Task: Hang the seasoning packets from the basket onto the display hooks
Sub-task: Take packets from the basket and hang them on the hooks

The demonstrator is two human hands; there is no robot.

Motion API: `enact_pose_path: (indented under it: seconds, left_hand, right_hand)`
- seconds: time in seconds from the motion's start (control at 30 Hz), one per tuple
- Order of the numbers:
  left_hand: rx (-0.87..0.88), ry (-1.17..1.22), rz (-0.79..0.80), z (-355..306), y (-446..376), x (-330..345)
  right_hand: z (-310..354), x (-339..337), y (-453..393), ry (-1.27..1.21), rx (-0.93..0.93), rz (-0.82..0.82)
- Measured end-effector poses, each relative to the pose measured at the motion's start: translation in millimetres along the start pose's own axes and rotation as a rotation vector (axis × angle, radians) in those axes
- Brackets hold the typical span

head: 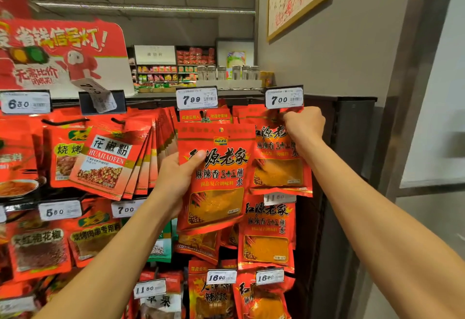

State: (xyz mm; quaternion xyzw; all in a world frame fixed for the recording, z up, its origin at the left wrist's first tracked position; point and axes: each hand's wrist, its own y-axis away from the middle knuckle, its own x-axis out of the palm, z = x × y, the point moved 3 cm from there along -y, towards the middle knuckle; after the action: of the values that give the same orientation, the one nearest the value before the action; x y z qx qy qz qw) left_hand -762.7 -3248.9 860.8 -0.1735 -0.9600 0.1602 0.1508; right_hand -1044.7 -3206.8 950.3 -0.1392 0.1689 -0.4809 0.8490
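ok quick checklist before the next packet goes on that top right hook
1. Next packet held: ok, left hand grips its left edge, thumb on front.
2. Right hand at the hook: ok, fist closed at the top of the hung packet under the 7.00 tag.
3. Hung packet fully seated on the hook: cannot tell, the fist hides it.
4. Hole of the next packet lined up with that hook: not ok, it sits lower and to the left.
5. Product match: ok, both fronts look alike.
6. Basket: cannot tell, not visible.

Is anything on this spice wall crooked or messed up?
Yes. One price tag at top left has slipped from its black holder and hangs twisted. The pepper powder packets below it hang tilted, fanned sideways.
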Motion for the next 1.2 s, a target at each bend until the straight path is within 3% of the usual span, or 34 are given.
enact_pose_path:
  seconds: [0.27,0.5,0.67,0.9,1.13,1.2]
  left_hand:
    - [-0.012,0.009,0.001,7,-2,-3]
    - [-0.01,0.027,0.033,14,-5,8]
    - [-0.01,0.014,0.04,17,-6,14]
    - [-0.026,-0.016,0.027,12,-16,2]
    - [-0.033,-0.008,0.023,15,-31,27]
    - [-0.032,-0.007,0.019,17,-36,38]
  right_hand:
    - [-19,0,3,-0.161,-0.021,0.067]
    - [-3,-8,2,0.154,-0.178,0.097]
    - [-10,8,-5,0.22,-0.097,0.052]
    - [-30,59,-49,0.074,0.072,0.095]
    - [-53,89,-80,-0.008,0.127,0.129]
    - [-55,74,-70,0.008,0.064,0.087]
